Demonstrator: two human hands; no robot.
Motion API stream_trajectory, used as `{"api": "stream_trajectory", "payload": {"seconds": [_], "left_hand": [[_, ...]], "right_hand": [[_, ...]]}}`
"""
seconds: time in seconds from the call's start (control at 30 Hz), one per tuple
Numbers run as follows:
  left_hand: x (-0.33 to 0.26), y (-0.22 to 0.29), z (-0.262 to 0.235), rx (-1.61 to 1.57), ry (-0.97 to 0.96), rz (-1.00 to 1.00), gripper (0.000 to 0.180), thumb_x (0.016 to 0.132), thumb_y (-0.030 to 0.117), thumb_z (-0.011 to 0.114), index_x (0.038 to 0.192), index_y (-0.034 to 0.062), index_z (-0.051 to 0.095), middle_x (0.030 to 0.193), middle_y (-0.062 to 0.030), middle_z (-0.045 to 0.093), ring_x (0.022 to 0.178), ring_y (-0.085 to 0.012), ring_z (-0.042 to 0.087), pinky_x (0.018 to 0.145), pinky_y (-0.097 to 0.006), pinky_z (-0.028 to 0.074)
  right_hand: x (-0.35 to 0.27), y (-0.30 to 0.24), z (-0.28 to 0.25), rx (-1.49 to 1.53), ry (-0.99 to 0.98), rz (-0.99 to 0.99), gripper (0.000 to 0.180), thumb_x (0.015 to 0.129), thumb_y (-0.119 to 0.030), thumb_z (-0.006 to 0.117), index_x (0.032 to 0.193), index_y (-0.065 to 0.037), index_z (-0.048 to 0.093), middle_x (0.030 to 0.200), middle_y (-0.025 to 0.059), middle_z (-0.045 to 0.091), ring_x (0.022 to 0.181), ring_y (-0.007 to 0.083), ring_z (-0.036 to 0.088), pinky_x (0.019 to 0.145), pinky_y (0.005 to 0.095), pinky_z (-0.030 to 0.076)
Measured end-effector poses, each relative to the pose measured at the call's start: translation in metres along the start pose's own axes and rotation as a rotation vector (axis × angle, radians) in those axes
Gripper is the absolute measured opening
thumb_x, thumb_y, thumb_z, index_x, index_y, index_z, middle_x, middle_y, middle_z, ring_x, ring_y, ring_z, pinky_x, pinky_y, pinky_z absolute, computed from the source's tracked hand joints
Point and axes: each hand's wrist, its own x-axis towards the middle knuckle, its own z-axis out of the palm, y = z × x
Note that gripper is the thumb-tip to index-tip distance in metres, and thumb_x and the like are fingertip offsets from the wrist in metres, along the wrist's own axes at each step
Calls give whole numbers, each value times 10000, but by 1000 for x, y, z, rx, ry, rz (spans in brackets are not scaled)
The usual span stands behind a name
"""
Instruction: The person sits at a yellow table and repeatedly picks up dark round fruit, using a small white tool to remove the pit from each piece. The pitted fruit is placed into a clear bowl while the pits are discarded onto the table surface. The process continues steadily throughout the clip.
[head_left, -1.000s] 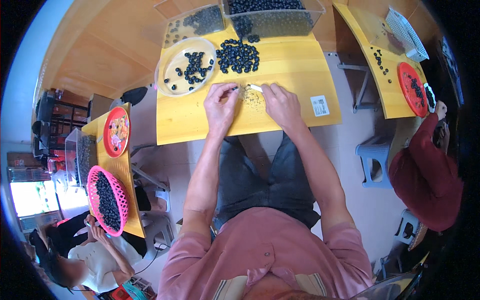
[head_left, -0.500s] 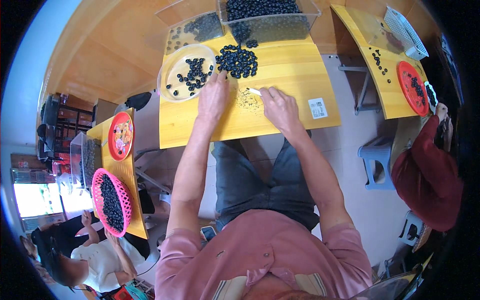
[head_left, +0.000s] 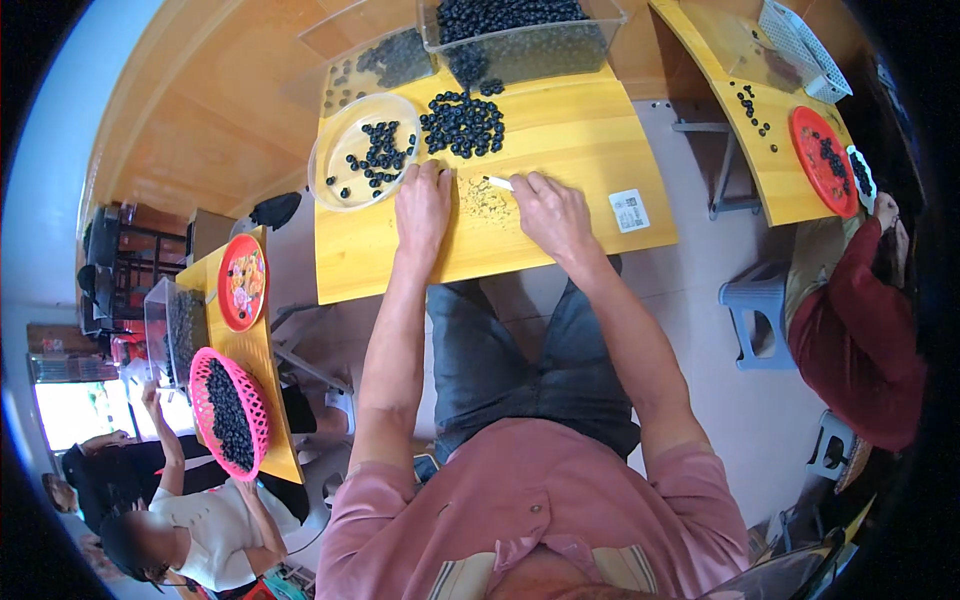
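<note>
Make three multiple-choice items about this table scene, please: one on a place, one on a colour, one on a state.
1. Where does the loose pile of dark berries lie?
A. on the yellow table, right of the clear round dish
B. on the floor
C. in the pink basket

2. What colour is the thin tool at the right hand?
A. white
B. green
C. black

3. How is the left hand placed?
A. raised high in the air
B. resting palm down on the yellow table
C. inside the clear round dish

Answers: 1 A, the berries sit on bare tabletop beside the dish. 2 A, it shows pale white against the wood. 3 B, the hand lies flat next to the dish.
</note>
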Motion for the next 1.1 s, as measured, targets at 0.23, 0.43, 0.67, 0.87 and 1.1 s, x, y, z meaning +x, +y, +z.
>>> {"api": "stream_trajectory", "payload": {"seconds": [0.23,0.43,0.67,0.87,1.1], "left_hand": [[-9,8,3,-83,53,-33,224,972,206,782,1060,1,800,961,-204,730,835,-377,711,783,-457,560],[-13,-5,11,-262,52,-64,225,906,156,851,1079,22,797,915,-147,766,756,-264,724,717,-395,571],[-10,0,10,-416,33,-161,211,889,120,849,1063,18,786,900,-158,752,754,-270,728,731,-409,585],[-14,-13,13,-457,107,-93,153,887,123,850,983,11,810,931,-175,765,781,-309,736,745,-420,590],[-14,-12,11,-642,198,-129,157,881,106,852,985,-6,813,905,-154,780,765,-235,737,737,-355,586]], "right_hand": [[-3,3,2,-6,-13,7,127,851,-37,660,969,-51,704,838,97,687,795,284,750,653,439,626],[-3,1,2,-18,-13,1,113,865,-58,671,969,-52,713,860,99,704,805,281,756,659,434,627],[-5,8,8,-35,-58,26,132,936,-133,738,1056,-79,739,863,96,683,797,308,742,676,456,611],[-3,2,10,-32,-79,23,119,961,-151,706,1059,-89,731,869,92,682,789,313,738,673,465,604],[-2,6,7,-82,-113,20,139,988,-178,680,1094,-104,732,886,97,685,762,329,731,669,478,598]]}}
